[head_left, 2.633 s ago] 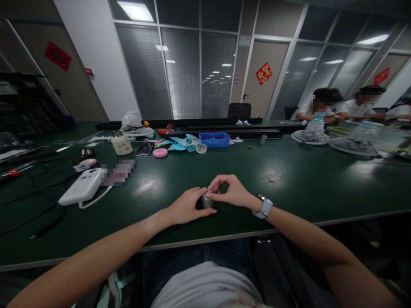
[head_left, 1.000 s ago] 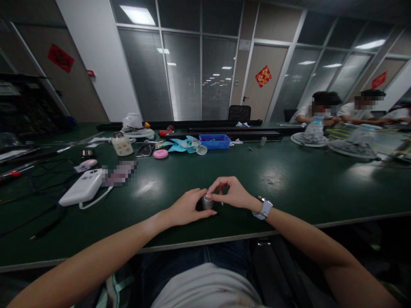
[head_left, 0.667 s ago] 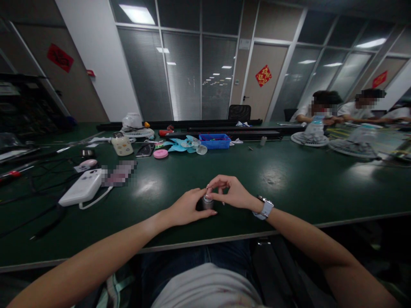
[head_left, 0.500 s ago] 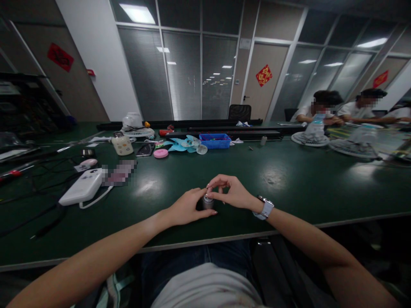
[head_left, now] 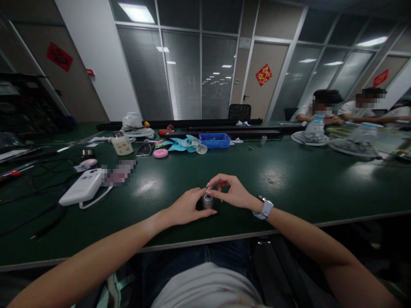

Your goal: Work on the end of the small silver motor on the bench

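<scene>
A small grey metal cylinder (head_left: pixel 208 202) stands upright on the dark green table (head_left: pixel 289 179) close to the near edge. My left hand (head_left: pixel 186 207) wraps around its side and holds it steady. My right hand (head_left: pixel 231 191), a white watch on the wrist, pinches at the cylinder's top with thumb and fingertips. What sits under those fingertips is too small to make out.
A white power bank (head_left: pixel 81 188) with cable lies left. Farther back are a cream jar (head_left: pixel 121 144), a pink disc (head_left: pixel 160 152), light blue fan blades (head_left: pixel 186 143) and a blue tray (head_left: pixel 214 140). Black cables (head_left: pixel 35 179) trail at far left. Other people (head_left: pixel 324 109) work at right.
My right-hand fingers have shifted slightly at the cylinder's top, lifting a little. My left hand and the cylinder stay put.
</scene>
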Demonstrator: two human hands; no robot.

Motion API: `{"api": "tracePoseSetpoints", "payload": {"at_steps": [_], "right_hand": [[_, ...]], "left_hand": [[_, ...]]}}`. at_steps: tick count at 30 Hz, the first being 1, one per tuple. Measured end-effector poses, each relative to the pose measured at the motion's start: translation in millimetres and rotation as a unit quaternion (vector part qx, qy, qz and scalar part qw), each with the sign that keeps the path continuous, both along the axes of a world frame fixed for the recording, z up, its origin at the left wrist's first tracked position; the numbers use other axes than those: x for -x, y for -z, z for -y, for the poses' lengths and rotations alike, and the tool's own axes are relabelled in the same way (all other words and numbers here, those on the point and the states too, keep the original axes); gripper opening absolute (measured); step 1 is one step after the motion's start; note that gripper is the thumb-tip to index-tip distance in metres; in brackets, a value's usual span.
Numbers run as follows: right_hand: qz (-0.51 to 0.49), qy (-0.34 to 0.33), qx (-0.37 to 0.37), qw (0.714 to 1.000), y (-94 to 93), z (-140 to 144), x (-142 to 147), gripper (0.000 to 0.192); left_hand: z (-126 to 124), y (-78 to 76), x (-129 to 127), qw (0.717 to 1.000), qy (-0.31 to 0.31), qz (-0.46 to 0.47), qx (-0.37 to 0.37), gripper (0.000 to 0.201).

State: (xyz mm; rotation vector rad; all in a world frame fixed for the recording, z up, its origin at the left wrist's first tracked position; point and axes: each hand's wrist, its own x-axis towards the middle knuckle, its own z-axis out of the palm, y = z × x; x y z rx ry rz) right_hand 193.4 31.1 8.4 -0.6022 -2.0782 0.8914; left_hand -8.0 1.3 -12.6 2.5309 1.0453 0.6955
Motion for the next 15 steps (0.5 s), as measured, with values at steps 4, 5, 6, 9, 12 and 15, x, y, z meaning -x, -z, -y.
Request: {"api": "tracePoseSetpoints", "payload": {"at_steps": [4,5,6,9,12,15], "right_hand": [[0.004,-0.003,0.0,1.0,-1.7,0.9,0.1,0.022],[0.005,-0.003,0.001,1.0,-1.9,1.1,0.2,0.021],[0.006,-0.003,0.002,1.0,-2.0,1.2,0.2,0.02],[0.011,-0.006,0.005,1.0,-1.8,1.3,0.0,0.019],[0.013,-0.009,0.008,1.0,-1.6,1.1,-0.6,0.018],[0.015,-0.009,0.008,1.0,-1.5,1.0,-1.0,0.018]], "left_hand": [[0.2,0.5,0.0,1.0,-0.001,0.0,-0.001,0.048],[0.3,0.6,0.1,1.0,0.0,0.0,-0.002,0.048],[0.5,0.5,0.1,1.0,0.001,0.001,-0.003,0.048],[1.1,-0.1,0.0,1.0,0.004,0.001,-0.006,0.046],[1.6,-1.6,-0.5,1.0,-0.001,-0.002,-0.006,0.045],[2.4,-3.3,-1.0,1.0,-0.007,-0.006,-0.005,0.044]]}}
